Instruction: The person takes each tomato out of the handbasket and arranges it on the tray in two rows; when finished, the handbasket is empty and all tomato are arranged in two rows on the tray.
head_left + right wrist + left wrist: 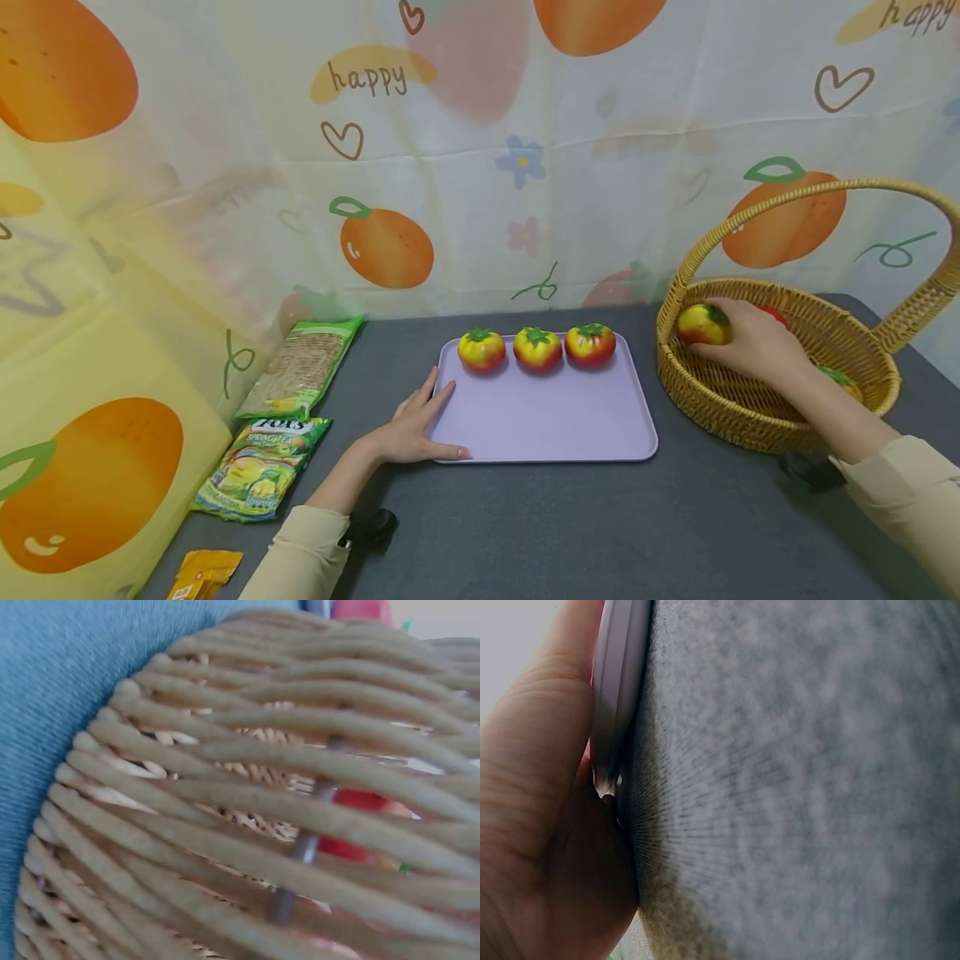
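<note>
In the head view my right hand (750, 342) grips a yellow-and-red toy tomato (702, 324) inside the left part of the wicker basket (720, 417). Woven strands hide that hand in the right wrist view. My left hand (412, 425) lies with fingers spread at the left edge of the lilac tray (540, 425), its thumb along the near corner. Close up, the left wrist view has this hand (532, 787) against the tray's rim (622, 675). Three similar tomatoes (537, 349) stand in a row along the tray's far side, green leaves up.
Partly hidden in the basket are a red item (772, 315) and a yellow one with green (842, 382). A tall handle (825, 190) arches over it. Left of the tray lie a green-edged packet (300, 371), a Fox's bag (262, 471) and an orange wrapper (206, 573).
</note>
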